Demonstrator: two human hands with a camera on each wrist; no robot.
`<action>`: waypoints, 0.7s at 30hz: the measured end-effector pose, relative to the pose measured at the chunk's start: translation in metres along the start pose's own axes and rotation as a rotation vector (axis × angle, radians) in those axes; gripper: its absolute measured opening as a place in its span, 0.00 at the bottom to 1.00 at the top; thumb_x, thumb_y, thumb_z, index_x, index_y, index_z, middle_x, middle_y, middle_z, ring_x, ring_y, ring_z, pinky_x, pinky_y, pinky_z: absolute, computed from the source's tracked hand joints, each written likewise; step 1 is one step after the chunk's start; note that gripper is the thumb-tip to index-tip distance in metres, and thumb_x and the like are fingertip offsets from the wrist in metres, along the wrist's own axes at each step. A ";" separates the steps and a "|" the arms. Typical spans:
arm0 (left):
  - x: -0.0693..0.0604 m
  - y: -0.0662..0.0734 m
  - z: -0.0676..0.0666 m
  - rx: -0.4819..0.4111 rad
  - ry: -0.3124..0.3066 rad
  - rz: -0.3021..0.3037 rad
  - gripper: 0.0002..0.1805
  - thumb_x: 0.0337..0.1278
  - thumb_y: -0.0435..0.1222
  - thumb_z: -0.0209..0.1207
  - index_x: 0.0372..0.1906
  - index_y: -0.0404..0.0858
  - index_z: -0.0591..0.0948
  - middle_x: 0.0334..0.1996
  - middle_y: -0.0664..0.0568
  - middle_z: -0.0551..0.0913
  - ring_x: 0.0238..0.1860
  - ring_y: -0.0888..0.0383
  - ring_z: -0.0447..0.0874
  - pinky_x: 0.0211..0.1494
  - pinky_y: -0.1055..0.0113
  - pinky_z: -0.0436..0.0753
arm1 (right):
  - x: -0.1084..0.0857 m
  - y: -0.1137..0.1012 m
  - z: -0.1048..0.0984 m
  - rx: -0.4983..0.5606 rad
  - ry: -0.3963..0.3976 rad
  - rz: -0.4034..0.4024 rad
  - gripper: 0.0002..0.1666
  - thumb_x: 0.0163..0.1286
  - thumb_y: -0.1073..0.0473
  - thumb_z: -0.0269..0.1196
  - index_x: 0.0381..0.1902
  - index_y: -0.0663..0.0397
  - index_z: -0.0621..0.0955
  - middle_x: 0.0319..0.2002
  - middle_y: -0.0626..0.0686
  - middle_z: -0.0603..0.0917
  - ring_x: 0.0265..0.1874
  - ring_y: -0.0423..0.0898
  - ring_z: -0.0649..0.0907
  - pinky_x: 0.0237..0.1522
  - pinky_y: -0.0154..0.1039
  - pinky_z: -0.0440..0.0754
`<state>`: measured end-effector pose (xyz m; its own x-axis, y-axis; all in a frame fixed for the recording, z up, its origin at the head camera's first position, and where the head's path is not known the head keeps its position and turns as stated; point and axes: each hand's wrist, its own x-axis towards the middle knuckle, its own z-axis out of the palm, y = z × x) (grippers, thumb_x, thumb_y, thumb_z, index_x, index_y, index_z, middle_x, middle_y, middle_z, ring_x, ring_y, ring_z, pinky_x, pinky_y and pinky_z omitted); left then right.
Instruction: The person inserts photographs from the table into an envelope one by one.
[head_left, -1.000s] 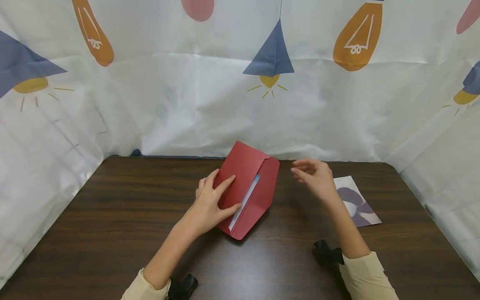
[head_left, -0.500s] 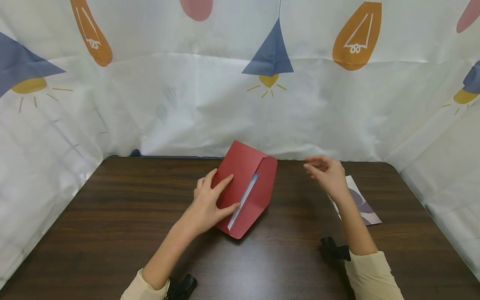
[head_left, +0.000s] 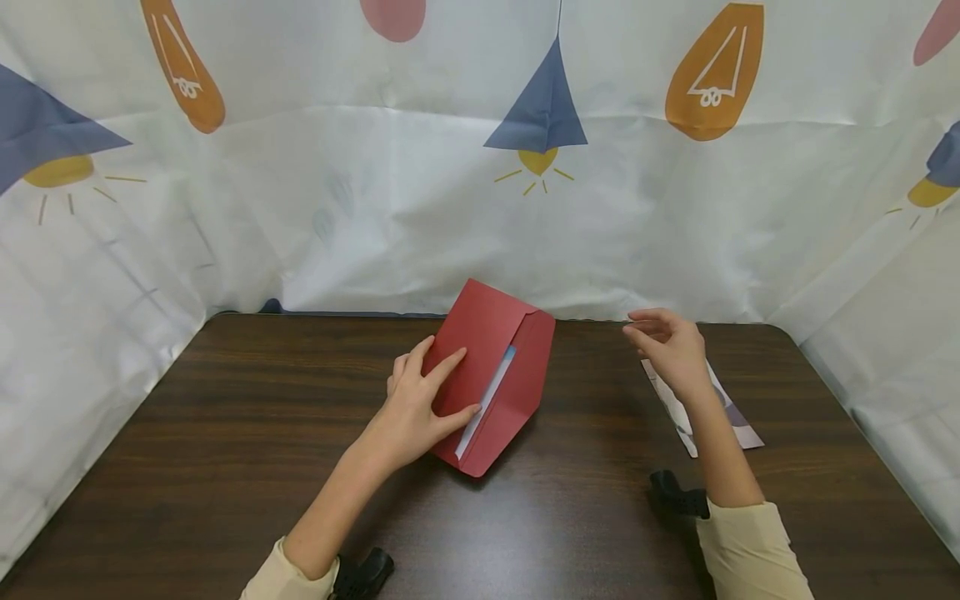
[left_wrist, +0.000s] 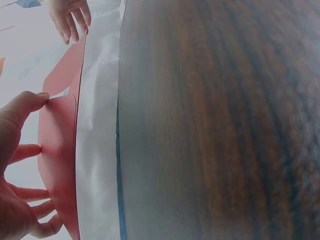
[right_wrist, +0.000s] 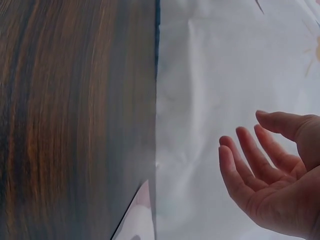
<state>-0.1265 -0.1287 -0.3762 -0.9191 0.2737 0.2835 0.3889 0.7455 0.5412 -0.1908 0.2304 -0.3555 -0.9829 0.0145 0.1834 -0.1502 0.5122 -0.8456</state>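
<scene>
The dark wood-grain bench (head_left: 225,433) stretches from its left edge to its right edge, with a pale curtain (head_left: 315,217), printed with lamps and bulbs, hanging along its far edge. There are two hands, one red envelope, one sheet of paper and one printed card. From the left, the left hand (head_left: 416,408) grips the red envelope (head_left: 487,354), thumb at the pocket's mouth; the envelope is over the middle of the bench, its top corner overlapping the far edge from the head camera. The white paper (head_left: 495,383) shows in its slit. Next, the right hand (head_left: 675,350) is relaxed and holds nothing, above the printed card (head_left: 677,408) inside the far right corner. Only the left wrist view shows the envelope seen low against the curtain; the right wrist view shows the right palm, well apart from the card's tip.
</scene>
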 end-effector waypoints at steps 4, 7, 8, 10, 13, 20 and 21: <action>0.000 0.001 0.000 -0.001 0.012 0.007 0.39 0.58 0.42 0.75 0.75 0.40 0.75 0.77 0.30 0.60 0.71 0.32 0.61 0.64 0.33 0.75 | 0.000 0.003 -0.003 -0.033 0.009 0.001 0.23 0.79 0.58 0.65 0.63 0.68 0.80 0.58 0.71 0.85 0.36 0.24 0.84 0.40 0.26 0.84; 0.000 0.000 0.000 0.002 0.015 0.009 0.40 0.58 0.42 0.75 0.75 0.40 0.75 0.77 0.30 0.60 0.71 0.32 0.61 0.63 0.34 0.76 | 0.000 0.005 -0.005 -0.072 0.013 0.002 0.23 0.79 0.57 0.65 0.64 0.66 0.80 0.58 0.70 0.85 0.42 0.37 0.89 0.40 0.26 0.83; 0.000 0.000 0.000 0.001 0.013 0.007 0.40 0.58 0.42 0.75 0.75 0.40 0.75 0.78 0.30 0.60 0.71 0.32 0.61 0.63 0.34 0.76 | 0.000 0.006 -0.006 -0.083 0.012 0.003 0.23 0.79 0.56 0.65 0.64 0.66 0.80 0.58 0.70 0.85 0.45 0.43 0.90 0.41 0.25 0.82; 0.000 0.000 0.000 0.001 0.012 0.005 0.39 0.58 0.42 0.75 0.75 0.40 0.75 0.77 0.30 0.60 0.71 0.32 0.61 0.63 0.34 0.76 | 0.000 0.007 -0.008 -0.102 0.009 0.009 0.24 0.79 0.56 0.64 0.65 0.66 0.80 0.59 0.69 0.85 0.53 0.57 0.89 0.44 0.28 0.82; 0.000 -0.001 0.000 0.001 0.009 0.005 0.39 0.59 0.42 0.75 0.75 0.40 0.75 0.77 0.30 0.61 0.71 0.32 0.61 0.63 0.34 0.76 | 0.000 0.010 -0.010 -0.119 -0.002 0.021 0.26 0.80 0.55 0.63 0.67 0.66 0.78 0.60 0.70 0.84 0.60 0.68 0.84 0.52 0.38 0.82; 0.001 -0.001 -0.001 0.004 0.002 -0.005 0.39 0.58 0.42 0.75 0.75 0.41 0.75 0.78 0.31 0.60 0.72 0.33 0.61 0.62 0.35 0.78 | 0.002 0.013 -0.015 -0.093 -0.032 0.065 0.29 0.80 0.55 0.62 0.71 0.66 0.73 0.65 0.73 0.79 0.66 0.71 0.79 0.64 0.65 0.77; 0.001 -0.001 -0.001 0.005 0.001 -0.006 0.39 0.58 0.42 0.75 0.75 0.41 0.75 0.78 0.31 0.60 0.71 0.33 0.61 0.62 0.35 0.78 | 0.002 0.014 -0.016 -0.087 -0.037 0.074 0.30 0.80 0.55 0.62 0.72 0.66 0.73 0.66 0.73 0.79 0.66 0.71 0.78 0.65 0.66 0.76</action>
<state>-0.1274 -0.1294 -0.3760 -0.9213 0.2689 0.2810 0.3833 0.7503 0.5386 -0.1931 0.2512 -0.3590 -0.9944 0.0243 0.1025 -0.0691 0.5835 -0.8092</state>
